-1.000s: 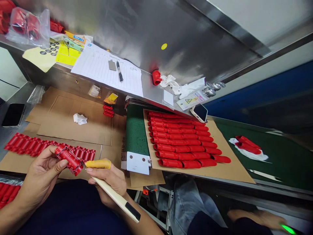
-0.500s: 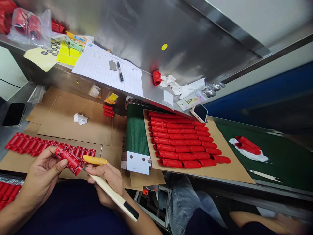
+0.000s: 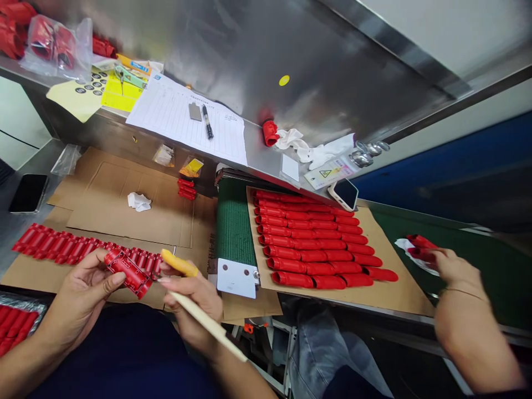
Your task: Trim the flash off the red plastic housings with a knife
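Note:
My left hand (image 3: 89, 282) pinches a red plastic shell (image 3: 128, 271) between thumb and fingers, its ribbed, hollow side showing. Just right of it, my right hand (image 3: 193, 302) grips a slim cream-handled knife (image 3: 208, 321), held like a pen; its handle slants down to the right. The knife's tip points at the shell's right end, but whether it touches is unclear. What looks like a yellow finger cot (image 3: 179, 262) covers my right index finger. Behind my left hand, a row of similar red shells (image 3: 54, 244) lies on the cardboard (image 3: 112, 216).
Rows of red tubular parts (image 3: 324, 255) lie on a board at the green belt (image 3: 235, 221). A co-worker's hand (image 3: 457, 271) is at red parts on a white cloth. Papers (image 3: 187, 119) and a phone (image 3: 344, 194) rest on the steel shelf; another phone (image 3: 29, 193) lies left.
My hands and the shell have shifted slightly right in view. The knife's tip has drawn back a little from the shell. The co-worker's arm has reached in over the belt at the right.

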The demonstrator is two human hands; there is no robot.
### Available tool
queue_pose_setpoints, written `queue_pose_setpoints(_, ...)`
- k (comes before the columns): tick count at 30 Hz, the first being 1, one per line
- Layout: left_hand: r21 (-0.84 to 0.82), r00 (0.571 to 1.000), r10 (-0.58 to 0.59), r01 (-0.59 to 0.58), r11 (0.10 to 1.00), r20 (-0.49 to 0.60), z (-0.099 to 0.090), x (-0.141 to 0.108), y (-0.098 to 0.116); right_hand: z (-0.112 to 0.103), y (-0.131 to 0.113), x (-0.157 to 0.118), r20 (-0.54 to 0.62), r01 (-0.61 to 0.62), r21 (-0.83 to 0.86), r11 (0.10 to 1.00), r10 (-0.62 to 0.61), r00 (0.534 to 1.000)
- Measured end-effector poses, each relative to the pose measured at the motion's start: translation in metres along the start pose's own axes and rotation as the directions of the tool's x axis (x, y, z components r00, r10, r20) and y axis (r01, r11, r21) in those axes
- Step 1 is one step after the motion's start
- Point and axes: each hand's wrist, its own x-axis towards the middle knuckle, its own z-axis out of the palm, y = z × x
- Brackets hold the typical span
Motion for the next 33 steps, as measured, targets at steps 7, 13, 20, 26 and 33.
queue_pose_setpoints(7, 0.092, 0.997, 0.066, -0.070, 0.993, 0.045, 0.001, -0.004, -0.007, 0.025, 0.008, 0.006, 0.071, 0.230, -0.082, 0.970, -0.224, 0.972)
queue_pose_setpoints(13, 0.082, 0.998, 0.057, -0.058, 0.995, 0.021, -0.003, -0.005, -0.011, 0.023, 0.006, 0.004, 0.067, 0.193, -0.090, 0.977, -0.188, 0.980)
queue_pose_setpoints(20, 0.106, 0.993, 0.100, -0.106, 0.989, 0.060, -0.001, -0.004, -0.008, 0.025, 0.005, 0.005, 0.072, 0.228, -0.098, 0.969, -0.222, 0.972)
queue_pose_setpoints(26, 0.087, 0.995, 0.092, -0.095, 0.992, 0.039, 0.001, -0.006, -0.011, 0.027, 0.002, 0.000, 0.047, 0.228, -0.134, 0.964, -0.224, 0.973)
queue_pose_setpoints(33, 0.093, 0.997, 0.053, -0.058, 0.994, 0.062, -0.001, -0.005, -0.014, 0.026, 0.001, 0.000, 0.076, 0.196, -0.110, 0.974, -0.189, 0.979)
